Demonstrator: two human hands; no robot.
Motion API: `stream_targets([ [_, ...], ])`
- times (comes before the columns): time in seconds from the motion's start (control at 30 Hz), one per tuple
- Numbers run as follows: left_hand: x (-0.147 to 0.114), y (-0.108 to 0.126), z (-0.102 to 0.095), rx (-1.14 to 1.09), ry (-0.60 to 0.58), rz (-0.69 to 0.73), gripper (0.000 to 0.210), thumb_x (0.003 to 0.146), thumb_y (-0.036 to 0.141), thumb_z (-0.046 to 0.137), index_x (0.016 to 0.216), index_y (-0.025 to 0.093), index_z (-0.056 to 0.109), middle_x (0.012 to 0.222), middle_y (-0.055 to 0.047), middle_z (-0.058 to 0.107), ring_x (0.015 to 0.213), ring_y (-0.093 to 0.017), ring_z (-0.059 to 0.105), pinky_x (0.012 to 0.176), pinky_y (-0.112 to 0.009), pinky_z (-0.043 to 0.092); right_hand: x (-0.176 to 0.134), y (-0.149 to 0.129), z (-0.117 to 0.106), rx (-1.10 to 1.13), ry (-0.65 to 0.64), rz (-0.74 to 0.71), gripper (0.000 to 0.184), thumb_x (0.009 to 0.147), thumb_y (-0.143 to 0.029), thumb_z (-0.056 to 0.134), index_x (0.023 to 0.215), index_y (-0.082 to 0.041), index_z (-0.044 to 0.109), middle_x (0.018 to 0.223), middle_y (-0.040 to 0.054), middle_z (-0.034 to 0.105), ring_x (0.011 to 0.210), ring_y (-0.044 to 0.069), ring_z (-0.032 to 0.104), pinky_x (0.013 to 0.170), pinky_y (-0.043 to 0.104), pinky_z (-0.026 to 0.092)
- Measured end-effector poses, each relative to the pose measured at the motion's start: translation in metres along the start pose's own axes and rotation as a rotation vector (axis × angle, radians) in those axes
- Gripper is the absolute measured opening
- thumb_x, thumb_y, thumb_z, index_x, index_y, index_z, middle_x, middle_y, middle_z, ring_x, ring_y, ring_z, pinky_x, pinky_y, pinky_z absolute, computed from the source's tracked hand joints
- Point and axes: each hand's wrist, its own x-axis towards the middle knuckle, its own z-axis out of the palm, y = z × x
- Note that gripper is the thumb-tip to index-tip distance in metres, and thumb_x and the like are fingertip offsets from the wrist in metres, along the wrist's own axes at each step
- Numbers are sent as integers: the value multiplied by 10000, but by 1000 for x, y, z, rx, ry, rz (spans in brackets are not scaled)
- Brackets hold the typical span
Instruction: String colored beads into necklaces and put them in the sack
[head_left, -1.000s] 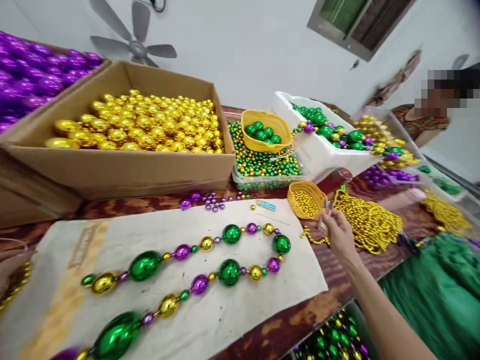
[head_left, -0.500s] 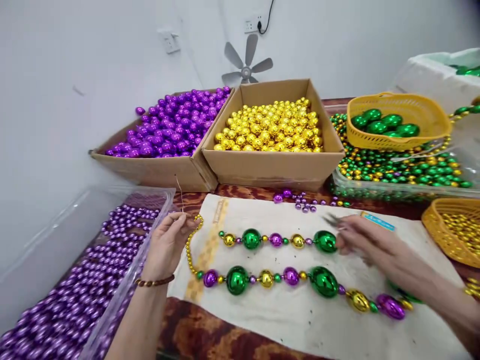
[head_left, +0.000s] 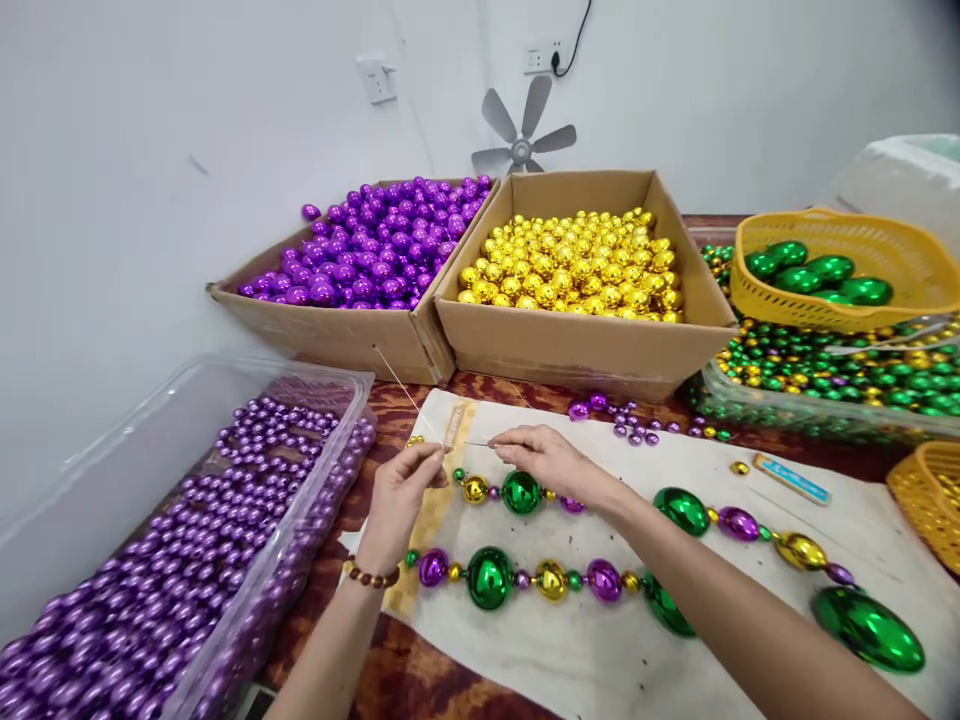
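My left hand [head_left: 405, 500] pinches a thin string [head_left: 397, 380], whose loose end sticks up toward the box behind. Small gold beads [head_left: 416, 440] show just behind its fingers. Close by on the right, my right hand [head_left: 547, 460] grips slim metal tweezers [head_left: 480, 444], their tips pointing at the left fingertips. Below both hands a bead garland lies in two rows on a white cloth [head_left: 570, 660]. It has large green balls [head_left: 490, 577], purple balls [head_left: 604, 579] and gold balls [head_left: 551, 579]. My right forearm covers part of both rows.
Cardboard boxes of purple balls [head_left: 375, 250] and gold balls [head_left: 570, 265] stand behind. At left is a clear bin [head_left: 352, 390] of small purple beads. Loose beads [head_left: 626, 425] and a blue packet [head_left: 791, 480] lie on the cloth. Yellow baskets [head_left: 922, 270] stand right.
My right hand has moved left with the tweezers, from the upper row's right end to beside my left hand. The left hand still pinches the string. The view has shifted somewhat.
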Motion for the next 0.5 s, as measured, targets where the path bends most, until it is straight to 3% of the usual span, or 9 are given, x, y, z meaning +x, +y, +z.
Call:
stream_targets([
  [0.2, -8, -13, 10, -3, -2, 8, 158, 778, 363, 662, 839, 232, 724, 623, 2, 601, 570, -150, 537, 570, -263, 446, 28, 9, 7, 28, -92, 48, 282, 828, -306, 603, 1025, -153, 734, 981, 49, 732, 866, 195, 636, 766, 274, 471],
  [0.33, -8, -10, 12, 54, -16, 19, 162, 783, 379, 652, 828, 241, 724, 618, -3, 586, 546, -151, 510, 539, -269, 422, 41, -4, 3, 33, -148, 72, 247, 797, -271, 624, 953, -132, 755, 855, 31, 734, 719, 151, 608, 652, 237, 446],
  [0.5, -7, -9, 13, 123, -34, 30, 176, 803, 383, 629, 843, 239, 723, 631, -7, 587, 552, -150, 502, 532, -276, 409, 54, -19, 3, 52, -165, 83, 186, 742, -210, 661, 862, -127, 777, 757, 12, 724, 717, 153, 603, 673, 244, 437],
])
